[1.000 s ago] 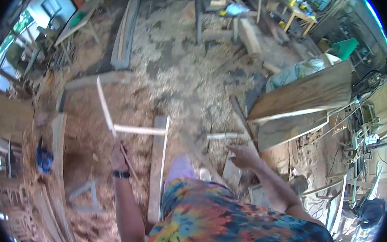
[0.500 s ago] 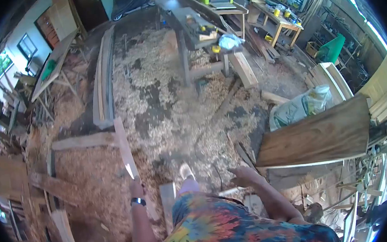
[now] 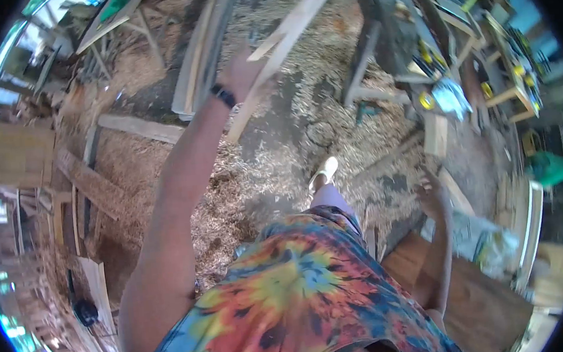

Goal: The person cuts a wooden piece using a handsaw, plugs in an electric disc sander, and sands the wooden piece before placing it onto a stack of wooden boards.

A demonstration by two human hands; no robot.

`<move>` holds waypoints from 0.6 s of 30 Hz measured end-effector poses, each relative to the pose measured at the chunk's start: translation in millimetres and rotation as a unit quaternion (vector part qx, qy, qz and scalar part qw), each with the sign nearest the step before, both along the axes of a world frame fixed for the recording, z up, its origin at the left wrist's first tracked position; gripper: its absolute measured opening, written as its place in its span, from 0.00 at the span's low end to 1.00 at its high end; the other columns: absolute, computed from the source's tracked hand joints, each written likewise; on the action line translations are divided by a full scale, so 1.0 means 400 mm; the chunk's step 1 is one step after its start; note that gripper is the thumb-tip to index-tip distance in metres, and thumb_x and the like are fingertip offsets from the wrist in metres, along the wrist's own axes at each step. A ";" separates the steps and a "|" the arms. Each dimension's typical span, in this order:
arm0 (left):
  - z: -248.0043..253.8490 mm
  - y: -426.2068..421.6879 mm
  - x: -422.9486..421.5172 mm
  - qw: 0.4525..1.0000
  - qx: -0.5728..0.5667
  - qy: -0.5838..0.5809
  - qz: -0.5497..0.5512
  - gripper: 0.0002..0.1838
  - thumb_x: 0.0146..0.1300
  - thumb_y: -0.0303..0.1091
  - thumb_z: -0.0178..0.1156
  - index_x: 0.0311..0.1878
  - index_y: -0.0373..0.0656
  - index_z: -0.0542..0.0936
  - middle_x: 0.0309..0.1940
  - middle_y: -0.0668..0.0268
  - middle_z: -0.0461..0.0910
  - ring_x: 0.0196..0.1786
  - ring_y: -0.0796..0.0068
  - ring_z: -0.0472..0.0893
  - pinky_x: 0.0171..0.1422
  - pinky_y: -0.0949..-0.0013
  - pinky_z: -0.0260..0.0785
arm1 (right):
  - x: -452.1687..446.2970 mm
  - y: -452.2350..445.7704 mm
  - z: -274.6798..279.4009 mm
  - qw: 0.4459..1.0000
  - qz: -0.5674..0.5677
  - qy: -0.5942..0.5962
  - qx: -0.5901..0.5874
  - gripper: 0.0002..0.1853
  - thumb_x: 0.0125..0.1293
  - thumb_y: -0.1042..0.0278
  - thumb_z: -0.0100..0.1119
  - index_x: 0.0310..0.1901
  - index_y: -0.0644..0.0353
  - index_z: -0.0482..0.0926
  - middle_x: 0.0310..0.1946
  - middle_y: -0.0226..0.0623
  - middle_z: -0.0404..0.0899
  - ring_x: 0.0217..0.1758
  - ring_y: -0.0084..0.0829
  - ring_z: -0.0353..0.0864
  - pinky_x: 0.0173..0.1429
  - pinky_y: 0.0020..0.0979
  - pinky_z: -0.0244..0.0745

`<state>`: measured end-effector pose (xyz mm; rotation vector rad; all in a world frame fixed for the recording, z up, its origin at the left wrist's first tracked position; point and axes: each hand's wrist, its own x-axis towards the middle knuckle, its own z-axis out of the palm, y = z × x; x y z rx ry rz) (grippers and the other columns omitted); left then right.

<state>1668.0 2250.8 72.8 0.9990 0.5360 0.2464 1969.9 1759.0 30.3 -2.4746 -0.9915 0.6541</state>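
My left hand, with a dark watch at the wrist, is closed around a long, pale wooden plank. The plank slants from near the sawhorse bench at the top down past my hand toward the shavings. A notch or split-off strip shows beside the fingers. My right hand hangs at my right side with its fingers apart and nothing in it. Below that arm are a wide brown wooden panel and a white sack.
Wood shavings cover the floor around my foot. A workbench with tools stands ahead on the right. Stacked long boards lie ahead on the left, with a beam across the floor nearby. A slanted table is at upper left.
My left arm has reached forward and up, carrying the plank, which now tilts to the right. The view has turned and dropped, and my foot has stepped forward. The right hand stays off the objects.
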 end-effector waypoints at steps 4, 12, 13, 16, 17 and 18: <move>0.035 0.190 0.198 0.993 -0.115 -0.026 -0.007 0.54 0.70 0.77 0.24 0.67 0.26 0.65 0.38 0.56 0.70 0.32 0.69 0.64 0.31 0.70 0.60 | 0.311 0.193 -0.031 0.992 -0.025 -0.120 0.041 0.36 0.62 0.78 0.59 0.74 0.53 0.66 0.63 0.52 0.76 0.65 0.51 0.77 0.67 0.45 0.72; 0.065 0.480 0.474 0.990 -0.142 -0.006 0.024 0.53 0.69 0.78 0.29 0.64 0.27 0.68 0.38 0.56 0.69 0.33 0.70 0.63 0.30 0.70 0.56 | 0.779 0.486 -0.055 0.948 0.042 -0.310 0.061 0.44 0.49 0.88 0.58 0.73 0.55 0.66 0.69 0.54 0.69 0.77 0.53 0.61 0.80 0.47 0.56; 0.065 0.519 0.496 0.987 -0.160 -0.008 0.007 0.51 0.70 0.78 0.31 0.63 0.30 0.69 0.38 0.56 0.70 0.33 0.70 0.63 0.30 0.71 0.56 | 0.789 0.521 -0.033 0.953 0.071 -0.293 0.018 0.41 0.48 0.88 0.57 0.69 0.55 0.70 0.67 0.52 0.71 0.74 0.53 0.65 0.78 0.48 0.59; 0.065 0.616 0.567 0.991 -0.130 0.019 0.016 0.49 0.71 0.76 0.31 0.62 0.32 0.70 0.35 0.58 0.73 0.30 0.71 0.65 0.31 0.72 0.57 | 0.829 0.541 -0.081 0.939 0.095 -0.328 -0.033 0.33 0.48 0.84 0.60 0.61 0.56 0.76 0.61 0.48 0.76 0.68 0.52 0.71 0.69 0.46 0.66; 0.061 0.632 0.583 0.998 -0.031 0.054 0.027 0.45 0.73 0.73 0.33 0.62 0.34 0.70 0.34 0.59 0.74 0.29 0.72 0.68 0.30 0.70 0.61 | 0.829 0.548 -0.077 0.952 0.068 -0.295 -0.055 0.32 0.50 0.80 0.62 0.61 0.54 0.77 0.58 0.48 0.77 0.65 0.52 0.73 0.66 0.48 0.67; 0.054 0.677 0.612 0.994 0.073 0.077 0.026 0.41 0.75 0.69 0.36 0.62 0.35 0.70 0.33 0.60 0.76 0.27 0.72 0.71 0.29 0.69 0.64 | 0.837 0.568 -0.086 0.966 0.066 -0.249 0.030 0.32 0.52 0.75 0.64 0.63 0.53 0.77 0.56 0.48 0.78 0.61 0.53 0.75 0.62 0.50 0.68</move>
